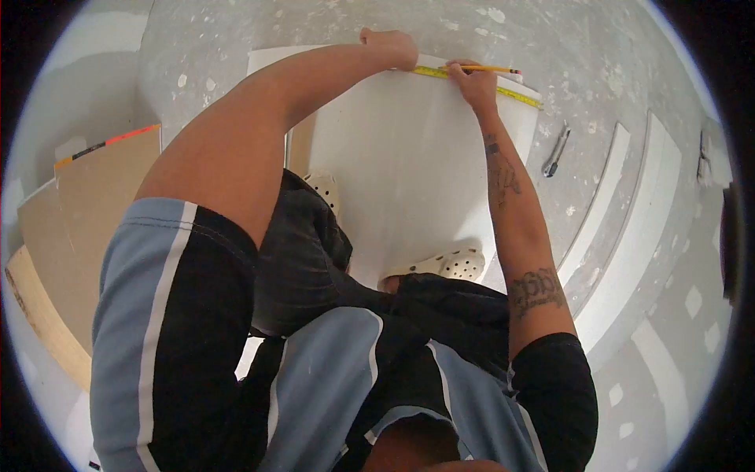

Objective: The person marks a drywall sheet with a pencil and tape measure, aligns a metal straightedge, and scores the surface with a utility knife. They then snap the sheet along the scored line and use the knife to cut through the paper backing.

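A yellow tape measure [515, 96] lies along the far edge of a white board [377, 181], its blade running out from beneath my left hand [393, 49]. That hand is closed around the tape's left end; the case is hidden by the hand and wrist. My right hand [474, 85] pinches a yellow pencil [499, 71] and rests on the blade near the board's far right part. The pencil lies nearly level, its eraser end to the right and its tip hidden near the fingers.
A utility knife [557, 151] lies on the grey, paint-spotted floor [472, 27] right of the board. Farther right are a narrow white strip [595, 197] and a wider white strip [637, 228]. Brown board pieces [110, 212] lean at left. My light clogs [444, 266] stand on the board.
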Demonstrator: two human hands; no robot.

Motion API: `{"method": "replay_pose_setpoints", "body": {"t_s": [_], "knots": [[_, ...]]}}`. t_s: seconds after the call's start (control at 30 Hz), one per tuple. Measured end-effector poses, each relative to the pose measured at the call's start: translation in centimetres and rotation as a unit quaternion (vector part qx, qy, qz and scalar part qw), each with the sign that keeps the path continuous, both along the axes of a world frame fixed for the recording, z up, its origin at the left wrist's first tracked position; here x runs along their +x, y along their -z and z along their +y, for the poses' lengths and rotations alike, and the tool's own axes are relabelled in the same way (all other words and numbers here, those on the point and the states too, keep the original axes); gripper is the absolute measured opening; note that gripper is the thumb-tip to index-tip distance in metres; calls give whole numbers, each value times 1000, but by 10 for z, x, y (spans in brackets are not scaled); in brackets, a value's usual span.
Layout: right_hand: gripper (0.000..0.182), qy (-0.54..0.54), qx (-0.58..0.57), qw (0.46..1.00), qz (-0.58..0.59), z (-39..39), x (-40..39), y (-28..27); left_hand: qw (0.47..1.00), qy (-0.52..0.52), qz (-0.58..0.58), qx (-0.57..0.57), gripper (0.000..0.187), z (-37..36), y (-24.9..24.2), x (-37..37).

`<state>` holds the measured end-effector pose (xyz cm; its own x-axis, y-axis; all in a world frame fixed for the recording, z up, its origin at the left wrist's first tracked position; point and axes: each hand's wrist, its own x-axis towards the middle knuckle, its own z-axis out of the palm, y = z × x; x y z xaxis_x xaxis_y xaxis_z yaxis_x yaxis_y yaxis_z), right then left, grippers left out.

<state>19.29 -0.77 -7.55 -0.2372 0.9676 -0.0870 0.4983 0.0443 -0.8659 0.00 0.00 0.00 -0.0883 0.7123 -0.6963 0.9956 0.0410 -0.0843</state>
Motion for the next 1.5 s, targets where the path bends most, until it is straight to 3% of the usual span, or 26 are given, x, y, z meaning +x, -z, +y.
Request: {"method": "replay_pose_setpoints", "body": {"t_s": [0.77,0.9,1.0,1.07,1.17,1.2,1.27,1.3,1.37,1.43,1.5], "knots": [[24,-8,29,999,-32,-2,-2,-8,1000,1,-7,7,43,-1,-1,-2],[26,12,18,1000,5,-3,-3,-8,1000,-6,-15,18,41,0,3,-3],[27,-18,33,998,-42,-1,-3,-9,1000,3,-17,8,46,-2,-3,-8],[27,-19,-5,1000,4,0,-2,-7,990,93,-90,-48,53,4,15,-23],[29,-40,37,998,-25,0,-2,-9,961,168,-188,-115,53,-2,47,-36],[29,-40,38,998,-25,2,-2,-8,966,152,-173,-119,51,-9,42,-33],[26,-68,-136,986,-72,8,-1,-9,959,162,-178,-148,51,-21,19,-30],[26,-64,-135,986,-71,6,1,-14,951,173,-182,-177,52,-22,15,-29],[26,92,-160,966,180,8,8,-27,954,169,-181,-170,54,-22,5,-27],[30,118,-116,964,209,19,17,-40,955,166,-182,-164,56,-20,6,-27],[34,149,-63,958,236,36,27,-61,943,177,-253,-120,64,-13,11,-30]]}}
